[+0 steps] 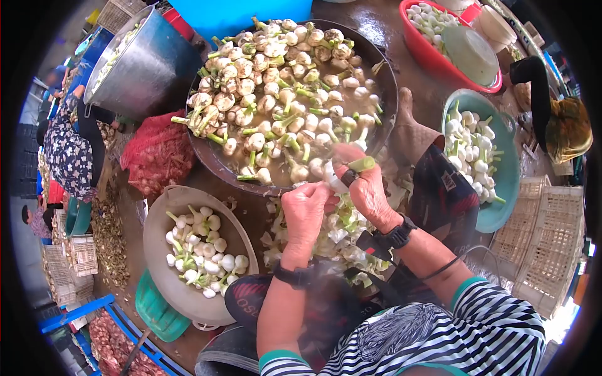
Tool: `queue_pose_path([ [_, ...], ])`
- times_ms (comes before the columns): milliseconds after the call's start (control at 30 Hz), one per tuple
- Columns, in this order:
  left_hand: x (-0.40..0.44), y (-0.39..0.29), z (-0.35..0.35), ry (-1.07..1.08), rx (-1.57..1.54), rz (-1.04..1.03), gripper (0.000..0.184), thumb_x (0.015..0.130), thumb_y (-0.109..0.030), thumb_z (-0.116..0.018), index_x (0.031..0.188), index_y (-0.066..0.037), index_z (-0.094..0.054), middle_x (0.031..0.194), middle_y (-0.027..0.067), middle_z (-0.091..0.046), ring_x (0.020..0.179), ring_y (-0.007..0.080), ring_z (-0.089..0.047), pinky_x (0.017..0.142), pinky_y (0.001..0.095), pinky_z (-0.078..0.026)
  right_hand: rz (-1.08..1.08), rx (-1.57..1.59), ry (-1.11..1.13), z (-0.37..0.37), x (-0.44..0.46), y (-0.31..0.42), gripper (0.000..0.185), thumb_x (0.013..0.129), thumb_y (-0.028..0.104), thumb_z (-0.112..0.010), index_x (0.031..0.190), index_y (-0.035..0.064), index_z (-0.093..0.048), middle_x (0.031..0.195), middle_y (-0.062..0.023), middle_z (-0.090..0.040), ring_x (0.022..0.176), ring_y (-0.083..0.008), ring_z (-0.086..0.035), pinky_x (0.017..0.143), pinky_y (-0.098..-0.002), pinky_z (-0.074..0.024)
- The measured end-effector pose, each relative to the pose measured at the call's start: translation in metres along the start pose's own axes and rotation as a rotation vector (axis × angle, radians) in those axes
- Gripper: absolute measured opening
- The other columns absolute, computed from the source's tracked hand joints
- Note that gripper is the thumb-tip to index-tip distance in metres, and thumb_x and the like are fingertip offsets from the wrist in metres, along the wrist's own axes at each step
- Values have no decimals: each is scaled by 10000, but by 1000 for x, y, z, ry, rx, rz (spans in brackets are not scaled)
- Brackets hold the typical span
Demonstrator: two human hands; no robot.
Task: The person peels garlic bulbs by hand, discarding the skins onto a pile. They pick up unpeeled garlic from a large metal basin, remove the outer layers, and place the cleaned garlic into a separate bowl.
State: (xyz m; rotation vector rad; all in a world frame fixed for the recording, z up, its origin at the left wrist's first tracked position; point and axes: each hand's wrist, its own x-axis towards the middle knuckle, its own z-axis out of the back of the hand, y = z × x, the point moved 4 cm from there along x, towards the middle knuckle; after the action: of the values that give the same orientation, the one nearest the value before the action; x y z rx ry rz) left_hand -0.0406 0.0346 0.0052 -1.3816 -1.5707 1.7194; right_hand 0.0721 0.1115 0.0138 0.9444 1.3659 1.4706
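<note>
My right hand (369, 195) is closed around a garlic bulb whose thick green stem (362, 164) sticks out past the fingers. Something dark sits at the fingers; what it is I cannot tell. My left hand (303, 212) pinches at a curved white piece of garlic skin (334, 178) between the two hands. Both hands are over the near rim of a wide dark pan (195, 139), where unpeeled and dirty garlic bulbs (269, 81) lie in murky water. Below the hands, pale peelings (342, 229) are heaped between my legs. Motion blurs the area just above the fingers.
Peeled garlic fills a grey basin (160, 250) at left and a teal basin (508, 182) at right. A red tub (417, 53), a metal pot (141, 75) and a red mesh sack (157, 156) surround the pan. Wicker baskets (545, 232) stand right; another person (72, 147) is at left.
</note>
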Motion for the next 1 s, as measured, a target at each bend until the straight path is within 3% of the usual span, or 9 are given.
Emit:
queue_pose_path([
  [100,4,6,0,-43,66,-64,165,803,-91,-598,791,60,-664,616,66,-634,569,101,-615,530,232,-491,273,-254,-3,2,1,0,295,849,139,-557,1084,-33,-604,1092,-140,-611,997,-222,-577,897,-319,-432],
  [267,14,17,7,-100,345,-240,185,814,-88,-550,692,34,-618,586,65,-620,516,111,-603,484,224,-485,-275,911,199,14,17,-22,355,913,221,-437,1067,-58,-592,1063,-163,-626,961,-225,-607,867,-332,-476],
  [467,22,71,7,210,686,-66,242,804,-128,-548,628,15,-632,521,47,-592,474,86,-566,441,230,-431,-480,1150,333,50,33,-11,435,940,307,-441,1100,-92,-507,1078,-193,-619,945,-252,-619,834,-347,-499],
  [533,5,58,-7,360,740,33,239,797,-173,-576,664,12,-650,522,56,-593,469,92,-565,458,253,-446,-306,765,165,78,37,6,421,930,339,-447,1087,-43,-531,1018,-179,-633,907,-243,-624,811,-342,-506],
  [567,-3,52,-12,379,829,23,254,747,-261,-582,649,-38,-652,617,162,-615,633,344,-618,634,401,-491,-306,630,214,109,45,2,487,913,411,-449,1115,-25,-532,977,-161,-636,856,-219,-632,758,-329,-523],
  [633,-14,39,-16,376,843,-66,242,747,-261,-587,701,-33,-656,661,174,-625,669,346,-624,666,406,-492,133,322,302,174,54,31,583,879,501,-424,1062,-26,-595,925,-98,-635,737,-176,-627,632,-295,-516],
  [700,-18,36,-17,381,871,-146,221,753,-201,-597,813,0,-667,718,168,-648,688,269,-653,669,338,-502,-157,-304,-183,281,80,13,375,828,362,-558,838,5,-676,736,-52,-637,705,-146,-616,597,-315,-492],
  [800,-21,28,-25,332,711,-234,201,774,-144,-561,859,3,-667,731,151,-662,673,223,-659,658,310,-504,-24,-1417,-347,343,75,13,192,728,163,-614,865,39,-665,884,-196,-656,871,-381,-610,712,-432,-481],
  [1000,-12,19,-35,332,334,38,210,836,-49,-497,957,50,-638,739,74,-638,647,116,-617,618,245,-505,61,-898,173,248,157,-14,379,698,145,-653,1045,-1,-605,902,-178,-637,790,-317,-598,736,-383,-484],
])
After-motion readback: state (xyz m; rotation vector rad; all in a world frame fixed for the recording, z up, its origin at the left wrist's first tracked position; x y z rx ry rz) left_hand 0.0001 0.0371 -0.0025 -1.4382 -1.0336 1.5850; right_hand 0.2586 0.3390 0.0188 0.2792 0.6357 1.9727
